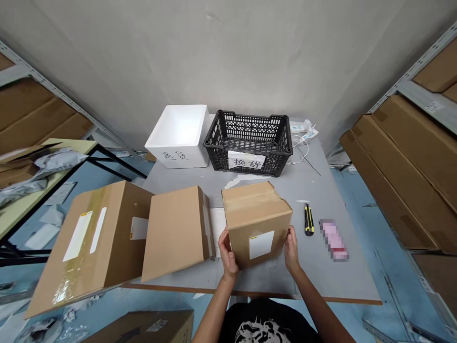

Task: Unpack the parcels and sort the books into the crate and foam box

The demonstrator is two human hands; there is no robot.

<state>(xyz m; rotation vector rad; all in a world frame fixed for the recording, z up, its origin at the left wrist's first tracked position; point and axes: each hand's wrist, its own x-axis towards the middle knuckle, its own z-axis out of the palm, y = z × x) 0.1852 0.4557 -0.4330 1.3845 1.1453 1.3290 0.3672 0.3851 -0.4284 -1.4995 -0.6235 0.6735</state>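
Note:
A taped cardboard box with a white label on its front stands at the middle of the grey table. My left hand grips its left side, thumb on the front face. At the right side my right hand presses its fingers along the edge, so the box is held between both hands. The fingertips are partly hidden behind the box. Whether its bottom touches the table I cannot tell. To the right lies a black and yellow utility knife, apart from my hand.
Two more cardboard boxes, a middle one and a larger taped one, stand at the left. Behind are a white foam box and a black plastic crate. A blurred pink item and a power strip lie right.

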